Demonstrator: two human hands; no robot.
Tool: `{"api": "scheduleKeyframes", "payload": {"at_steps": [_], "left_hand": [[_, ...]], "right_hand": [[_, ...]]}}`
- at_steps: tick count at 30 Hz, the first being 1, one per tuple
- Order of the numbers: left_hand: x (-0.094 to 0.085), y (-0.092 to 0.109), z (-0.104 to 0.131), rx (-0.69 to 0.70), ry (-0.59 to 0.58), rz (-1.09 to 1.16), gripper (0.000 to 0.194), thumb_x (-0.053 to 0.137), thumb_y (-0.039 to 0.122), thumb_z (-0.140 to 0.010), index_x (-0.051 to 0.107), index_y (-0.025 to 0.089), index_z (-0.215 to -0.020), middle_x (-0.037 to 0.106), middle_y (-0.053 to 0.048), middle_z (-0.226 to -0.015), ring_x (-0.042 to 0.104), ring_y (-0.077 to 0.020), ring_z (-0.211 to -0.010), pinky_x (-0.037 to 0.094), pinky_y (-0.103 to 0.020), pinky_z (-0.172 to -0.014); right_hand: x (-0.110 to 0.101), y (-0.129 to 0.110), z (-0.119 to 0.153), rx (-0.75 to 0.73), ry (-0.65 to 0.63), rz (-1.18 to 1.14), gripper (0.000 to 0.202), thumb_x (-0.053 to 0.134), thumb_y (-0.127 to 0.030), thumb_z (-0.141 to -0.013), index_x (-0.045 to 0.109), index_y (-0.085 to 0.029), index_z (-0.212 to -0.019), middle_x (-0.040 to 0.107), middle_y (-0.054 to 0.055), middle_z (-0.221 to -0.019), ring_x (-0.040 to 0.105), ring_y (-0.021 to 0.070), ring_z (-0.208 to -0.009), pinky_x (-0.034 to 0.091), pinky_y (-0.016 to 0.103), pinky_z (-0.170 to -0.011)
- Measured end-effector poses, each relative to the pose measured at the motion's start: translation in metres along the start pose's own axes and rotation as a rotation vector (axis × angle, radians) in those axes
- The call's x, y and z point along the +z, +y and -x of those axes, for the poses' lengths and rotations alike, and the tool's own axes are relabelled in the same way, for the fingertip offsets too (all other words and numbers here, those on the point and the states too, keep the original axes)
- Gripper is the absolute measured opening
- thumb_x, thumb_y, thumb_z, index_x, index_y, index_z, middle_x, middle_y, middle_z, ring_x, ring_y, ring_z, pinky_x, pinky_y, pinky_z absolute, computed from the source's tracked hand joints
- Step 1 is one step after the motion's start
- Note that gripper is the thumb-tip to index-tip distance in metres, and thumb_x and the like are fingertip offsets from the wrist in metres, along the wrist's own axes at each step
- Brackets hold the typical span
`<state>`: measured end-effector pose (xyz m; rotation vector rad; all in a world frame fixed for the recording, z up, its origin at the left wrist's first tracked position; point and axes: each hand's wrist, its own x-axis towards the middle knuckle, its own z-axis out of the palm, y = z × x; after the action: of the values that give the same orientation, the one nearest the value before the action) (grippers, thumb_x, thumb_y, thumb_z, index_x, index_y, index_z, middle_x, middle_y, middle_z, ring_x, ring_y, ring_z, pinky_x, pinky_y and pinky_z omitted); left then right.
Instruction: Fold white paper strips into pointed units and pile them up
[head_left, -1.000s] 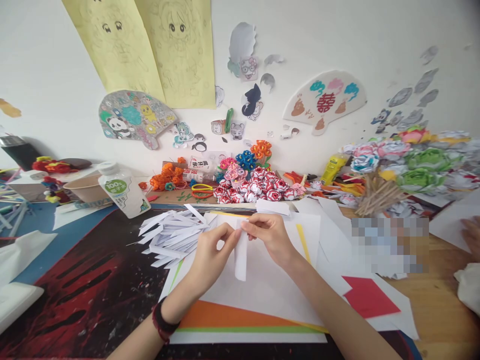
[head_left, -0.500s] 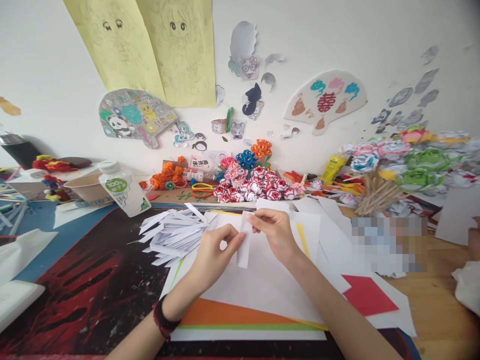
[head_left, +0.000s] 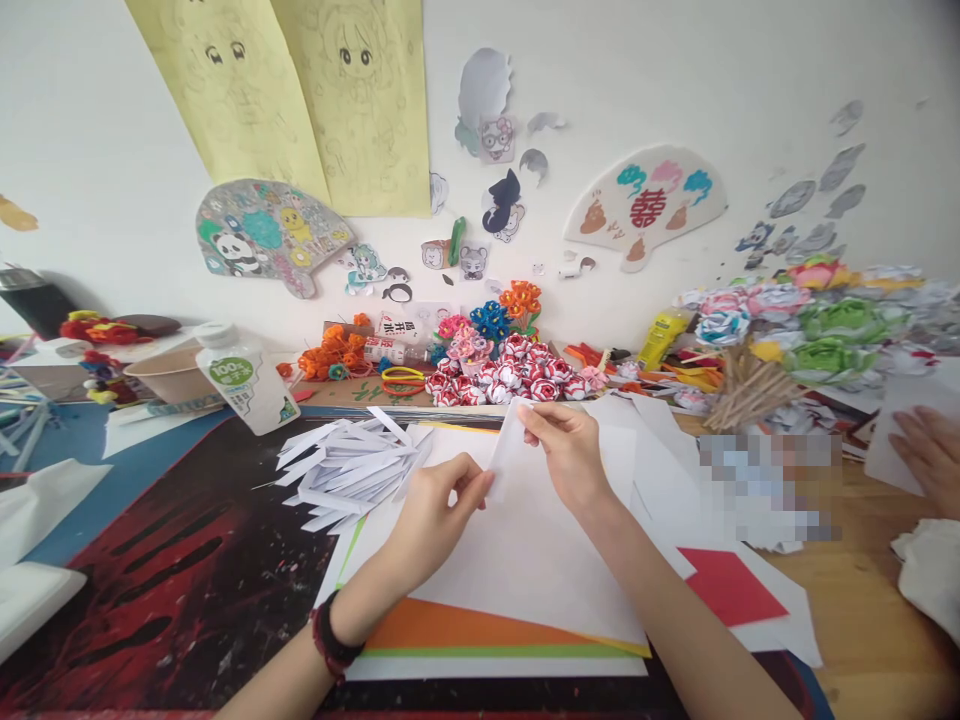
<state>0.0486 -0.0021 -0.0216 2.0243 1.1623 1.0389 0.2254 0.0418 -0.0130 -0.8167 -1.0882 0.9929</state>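
A folded white paper strip [head_left: 510,448] is held slantwise above the stack of sheets. My left hand [head_left: 441,505] pinches its lower left edge between thumb and forefinger. Near the upper end, my right hand [head_left: 564,452] grips the same strip with its fingertips. Beneath both hands lies a large white sheet [head_left: 525,560], with an orange sheet [head_left: 450,627] and green edges showing below it. A heap of folded white paper strips [head_left: 349,470] lies just left of my left hand.
Red-and-white paper flowers [head_left: 517,375] are piled behind the sheets. A white bottle [head_left: 247,380] stands at the back left. A red paper piece [head_left: 731,585] lies at right. Another person's hand [head_left: 930,450] rests on white paper at the right edge.
The strip has tilted, its top moving up and right with my right hand, while my left hand still pinches it. Another person's hand has come in at the right edge.
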Motion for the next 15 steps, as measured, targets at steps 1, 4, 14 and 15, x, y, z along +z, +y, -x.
{"api": "scheduleKeyframes", "payload": {"at_steps": [1,4,14,15], "left_hand": [[0.0002,0.0000,-0.0001,-0.007,-0.001,-0.003,0.030,0.048,0.033,-0.093,0.055,0.017,-0.069,0.061,0.001,-0.063,0.055,-0.0111,-0.059,0.039,-0.022,-0.060],[0.0003,0.0003,-0.0006,-0.015,-0.005,-0.027,0.030,0.047,0.034,-0.094,0.053,0.017,-0.069,0.059,0.002,-0.061,0.053,-0.0110,-0.058,0.038,-0.022,-0.060],[0.0023,-0.0029,-0.0019,-0.023,0.042,-0.161,0.030,0.044,0.033,-0.094,0.043,0.019,-0.068,0.052,0.004,-0.059,0.047,-0.0109,-0.055,0.034,-0.022,-0.057],[0.0023,-0.0032,-0.0014,-0.019,0.042,-0.161,0.030,0.044,0.033,-0.095,0.045,0.019,-0.068,0.052,0.004,-0.060,0.047,-0.0109,-0.055,0.035,-0.022,-0.057]], "right_hand": [[0.0005,0.0001,0.0001,0.000,0.004,-0.006,0.014,0.078,-0.027,-0.072,0.071,-0.016,-0.065,0.055,-0.002,-0.054,0.047,0.0098,-0.055,0.036,0.025,-0.054],[0.0020,0.0011,0.0006,0.015,0.029,-0.027,0.014,0.078,-0.026,-0.071,0.071,-0.016,-0.066,0.055,-0.001,-0.055,0.047,0.0101,-0.056,0.036,0.025,-0.055],[0.0059,0.0020,0.0039,0.037,0.079,-0.069,0.015,0.079,-0.026,-0.070,0.071,-0.015,-0.064,0.055,-0.001,-0.057,0.047,0.0100,-0.056,0.036,0.026,-0.055],[0.0053,0.0024,0.0030,0.037,0.084,-0.072,0.015,0.079,-0.026,-0.069,0.071,-0.015,-0.065,0.055,-0.001,-0.057,0.047,0.0100,-0.056,0.036,0.026,-0.055]]}}
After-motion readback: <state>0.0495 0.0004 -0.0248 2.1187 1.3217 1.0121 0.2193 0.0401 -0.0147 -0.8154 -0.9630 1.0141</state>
